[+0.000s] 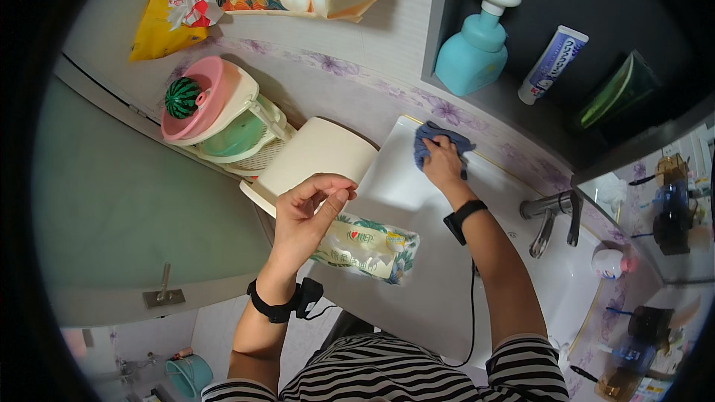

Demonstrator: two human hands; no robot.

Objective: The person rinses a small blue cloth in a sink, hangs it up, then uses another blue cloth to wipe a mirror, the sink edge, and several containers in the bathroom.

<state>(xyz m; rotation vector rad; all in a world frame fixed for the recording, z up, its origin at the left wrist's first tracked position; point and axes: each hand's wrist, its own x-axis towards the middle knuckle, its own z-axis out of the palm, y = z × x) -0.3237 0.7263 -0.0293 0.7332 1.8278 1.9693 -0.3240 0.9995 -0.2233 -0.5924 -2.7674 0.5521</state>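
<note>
My right hand [442,164] presses a blue cloth [439,139] against the far left corner of a white washbasin counter [402,186]. Fingers of that hand lie flat over the cloth. My left hand [309,212] is raised above the counter's left edge and pinches the end of a soft pack of tissues [366,246], white with green leaf print. The pack hangs tilted just over the counter. Both wrists wear black bands, and a thin black cable runs down from the right one.
A chrome tap [551,212] stands at the right of the basin. An overturned cream bucket [313,160] and stacked plastic basins [223,115] sit at the left. A shelf above holds a teal pump bottle [477,41] and a toothpaste tube [551,63]. A mirror is at far right.
</note>
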